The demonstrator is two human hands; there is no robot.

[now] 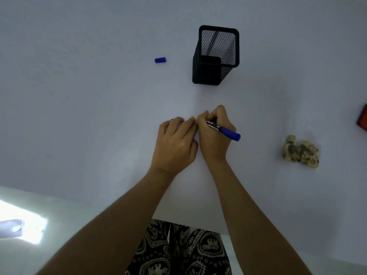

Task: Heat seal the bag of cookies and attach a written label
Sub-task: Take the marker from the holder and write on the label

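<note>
My right hand [215, 135] grips a blue marker [226, 132] with its tip pointing down-left at the white table, its blue end sticking out to the right. Pressed flat beside it, my left hand [175, 143] rests on the table with fingertips touching the marker tip area; a small white label is barely visible under the fingers and blends with the table. The marker's blue cap [160, 60] lies loose at the far centre-left. A clear bag of cookies [300, 151] sits on the right side of the table, apart from both hands.
A black mesh pen holder [216, 54] stands upright beyond my hands, with one dark pen inside. A red and black object [363, 119] pokes in at the right edge. The table's near edge [188, 223] runs just above my patterned trousers.
</note>
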